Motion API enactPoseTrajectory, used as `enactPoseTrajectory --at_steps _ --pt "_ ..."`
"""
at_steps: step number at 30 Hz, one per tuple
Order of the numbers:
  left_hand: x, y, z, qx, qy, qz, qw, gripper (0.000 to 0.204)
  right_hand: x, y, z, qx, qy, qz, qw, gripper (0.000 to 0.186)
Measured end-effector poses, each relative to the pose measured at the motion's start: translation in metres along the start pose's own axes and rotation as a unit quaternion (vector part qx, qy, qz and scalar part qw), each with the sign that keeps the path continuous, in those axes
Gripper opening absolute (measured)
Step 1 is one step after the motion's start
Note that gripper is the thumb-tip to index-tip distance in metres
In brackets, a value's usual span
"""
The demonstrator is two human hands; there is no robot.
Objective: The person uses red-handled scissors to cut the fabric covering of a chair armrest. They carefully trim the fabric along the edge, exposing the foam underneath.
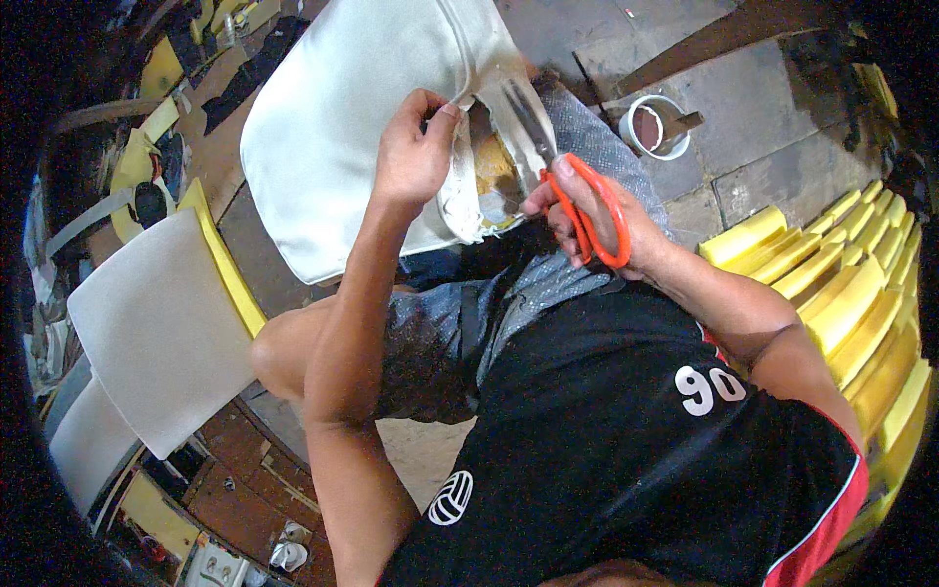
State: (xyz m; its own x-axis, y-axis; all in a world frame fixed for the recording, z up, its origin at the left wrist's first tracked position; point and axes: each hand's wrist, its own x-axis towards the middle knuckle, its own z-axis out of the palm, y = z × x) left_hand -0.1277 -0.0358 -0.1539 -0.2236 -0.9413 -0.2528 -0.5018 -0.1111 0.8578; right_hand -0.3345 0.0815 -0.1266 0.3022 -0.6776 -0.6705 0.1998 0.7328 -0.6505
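Observation:
A large white upholstered pad (328, 127) lies across my lap and reaches out ahead of me. My left hand (416, 152) is closed in a pinch on the raised fabric edge of its cover. Beside that hand the cover gapes, with ragged edges, and a yellowish-brown inside (494, 166) shows. My right hand (626, 220) grips a pair of scissors (592, 210) by the orange handles. Its metal blades point forward and slightly left, over the near right part of the white cover; whether they touch the cloth I cannot tell.
A white bucket (675, 142) stands on the tiled floor, front right. Many yellow foam strips (851, 303) are stacked at my right. Light grey panels (161, 318) lean at my left, with a yellow foam edge (230, 264). Scraps (147, 147) litter the far left floor.

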Motion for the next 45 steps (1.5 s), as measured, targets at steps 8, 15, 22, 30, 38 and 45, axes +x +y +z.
enactPoseTrajectory --at_steps 8,15,22,30,38,45 --pt "-0.003 0.002 0.000 -0.074 -0.024 0.006 0.997 0.022 0.007 0.004 0.009 -0.020 -0.026 0.016 0.999 0.067" --pt "-0.001 -0.002 0.000 -0.057 -0.032 0.010 0.998 0.022 0.012 0.005 0.013 0.005 -0.017 0.023 1.000 0.067" --pt "-0.001 -0.006 0.002 -0.070 -0.026 0.013 0.997 0.021 0.013 0.003 0.015 -0.003 -0.020 0.011 1.000 0.067" --pt "-0.002 -0.004 0.001 -0.043 -0.052 0.006 0.998 0.021 0.019 0.007 0.017 0.020 0.007 0.016 1.000 0.070" --pt "-0.002 -0.006 -0.001 -0.034 0.031 0.025 0.999 0.021 0.013 0.000 0.018 -0.012 0.035 -0.017 0.999 0.069" --pt "-0.001 -0.004 -0.001 -0.077 0.017 0.022 0.997 0.019 0.016 -0.001 0.012 0.040 -0.001 -0.027 0.999 0.072"
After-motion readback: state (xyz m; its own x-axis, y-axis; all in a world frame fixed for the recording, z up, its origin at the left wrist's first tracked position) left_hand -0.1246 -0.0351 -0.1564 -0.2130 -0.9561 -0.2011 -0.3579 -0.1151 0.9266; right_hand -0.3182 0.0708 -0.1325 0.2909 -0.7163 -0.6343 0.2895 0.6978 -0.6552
